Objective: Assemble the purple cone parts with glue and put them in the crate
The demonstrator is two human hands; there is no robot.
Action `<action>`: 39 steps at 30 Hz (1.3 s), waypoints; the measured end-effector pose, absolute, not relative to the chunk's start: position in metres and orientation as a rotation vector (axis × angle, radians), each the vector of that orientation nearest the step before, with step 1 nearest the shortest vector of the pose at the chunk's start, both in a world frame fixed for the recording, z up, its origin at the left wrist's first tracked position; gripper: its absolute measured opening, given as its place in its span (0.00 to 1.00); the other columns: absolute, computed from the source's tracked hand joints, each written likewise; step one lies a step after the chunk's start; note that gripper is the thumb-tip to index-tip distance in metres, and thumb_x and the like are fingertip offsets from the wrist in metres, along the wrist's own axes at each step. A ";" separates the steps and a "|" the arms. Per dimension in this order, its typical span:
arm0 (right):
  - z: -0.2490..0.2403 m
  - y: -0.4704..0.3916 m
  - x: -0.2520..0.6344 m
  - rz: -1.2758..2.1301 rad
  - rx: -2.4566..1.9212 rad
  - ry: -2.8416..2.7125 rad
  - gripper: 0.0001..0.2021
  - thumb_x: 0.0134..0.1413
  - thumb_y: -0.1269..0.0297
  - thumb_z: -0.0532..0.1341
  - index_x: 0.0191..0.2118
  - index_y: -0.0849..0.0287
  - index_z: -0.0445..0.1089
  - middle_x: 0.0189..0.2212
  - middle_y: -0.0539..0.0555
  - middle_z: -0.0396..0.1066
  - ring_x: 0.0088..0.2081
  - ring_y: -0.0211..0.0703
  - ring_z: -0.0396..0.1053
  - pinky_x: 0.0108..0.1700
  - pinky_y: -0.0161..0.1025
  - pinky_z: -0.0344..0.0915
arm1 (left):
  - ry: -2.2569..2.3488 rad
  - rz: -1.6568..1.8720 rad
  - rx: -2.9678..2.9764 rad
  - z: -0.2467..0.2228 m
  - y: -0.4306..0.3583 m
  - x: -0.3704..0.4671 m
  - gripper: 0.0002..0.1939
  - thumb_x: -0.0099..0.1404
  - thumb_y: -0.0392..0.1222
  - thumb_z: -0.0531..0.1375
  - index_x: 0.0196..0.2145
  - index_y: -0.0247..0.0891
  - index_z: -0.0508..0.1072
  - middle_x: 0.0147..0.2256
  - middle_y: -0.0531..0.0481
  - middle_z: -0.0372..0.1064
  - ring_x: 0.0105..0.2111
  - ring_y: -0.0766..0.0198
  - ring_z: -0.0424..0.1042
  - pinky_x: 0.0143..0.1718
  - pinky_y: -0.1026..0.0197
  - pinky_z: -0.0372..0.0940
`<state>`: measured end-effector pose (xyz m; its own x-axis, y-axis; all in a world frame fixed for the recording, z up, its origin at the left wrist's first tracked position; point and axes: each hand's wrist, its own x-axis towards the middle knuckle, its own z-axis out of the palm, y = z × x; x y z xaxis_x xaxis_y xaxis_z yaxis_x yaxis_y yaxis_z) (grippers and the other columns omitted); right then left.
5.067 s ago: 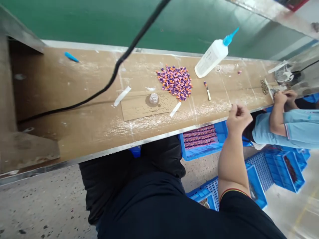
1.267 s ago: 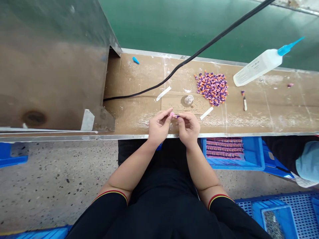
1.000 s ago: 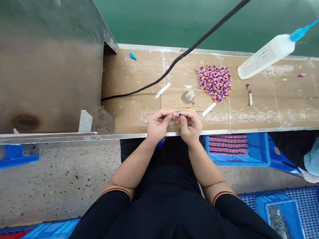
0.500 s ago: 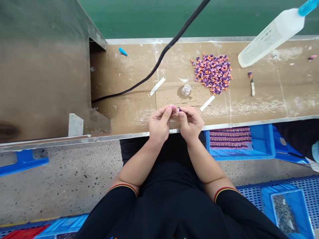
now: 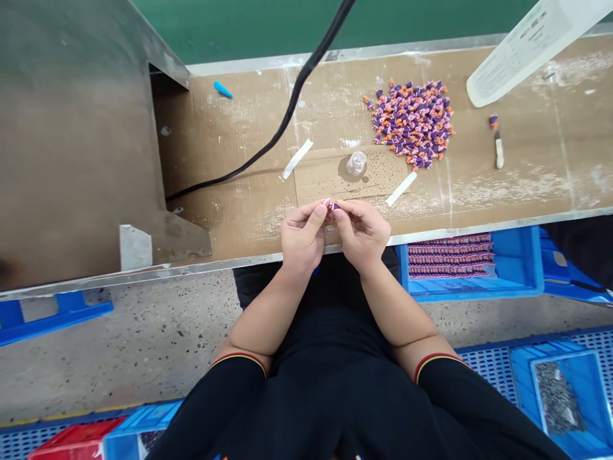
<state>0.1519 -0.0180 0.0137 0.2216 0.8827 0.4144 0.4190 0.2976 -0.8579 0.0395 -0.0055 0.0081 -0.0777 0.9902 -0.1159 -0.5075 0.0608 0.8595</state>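
Note:
My left hand (image 5: 303, 235) and my right hand (image 5: 364, 231) meet at the table's front edge, fingertips pinched together. Between them is a small purple-and-pink piece (image 5: 334, 206), mostly covered by the fingers. The right thumb and forefinger grip its purple end, while the left fingers pinch its pinkish side. Just beyond the hands lies a flat cardboard strip (image 5: 313, 176) speckled with dark spots, bearing a small clear cup (image 5: 356, 163). A heap of similar small purple, pink and orange pieces (image 5: 412, 121) sits behind it to the right.
White strips (image 5: 297, 158) lie at both ends of the cardboard. A black cable (image 5: 268, 145) crosses on the left beside a metal housing (image 5: 76, 140). At the right are a white bottle (image 5: 520, 54) and a small white-handled tool (image 5: 499, 152). A blue crate (image 5: 517, 262) holds rows of pieces below.
The view has shifted slightly. Both hands remain together at the table edge, and the small piece has turned a little between the fingers, showing more of its purple end.

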 end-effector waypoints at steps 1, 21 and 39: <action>0.014 -0.018 0.152 0.492 -1.293 -1.386 0.13 0.75 0.52 0.60 0.46 0.51 0.80 0.42 0.55 0.82 0.44 0.47 0.81 0.49 0.48 0.82 | 0.921 1.428 0.688 0.009 -0.006 0.040 0.15 0.59 0.56 0.78 0.37 0.46 0.87 0.39 0.50 0.82 0.42 0.62 0.81 0.50 0.56 0.78; 0.006 -0.017 0.152 0.334 -1.280 -1.382 0.10 0.73 0.55 0.64 0.43 0.53 0.81 0.38 0.54 0.83 0.41 0.45 0.83 0.48 0.47 0.83 | 1.000 1.640 1.079 0.001 -0.010 0.046 0.04 0.69 0.46 0.72 0.41 0.50 0.87 0.43 0.50 0.83 0.46 0.65 0.82 0.51 0.61 0.78; 0.010 -0.016 0.152 0.359 -1.226 -1.341 0.08 0.73 0.59 0.64 0.42 0.53 0.80 0.39 0.53 0.83 0.41 0.43 0.83 0.45 0.43 0.82 | 0.934 1.541 1.188 0.003 -0.011 0.040 0.08 0.73 0.46 0.68 0.49 0.54 0.86 0.51 0.51 0.82 0.54 0.60 0.82 0.59 0.54 0.79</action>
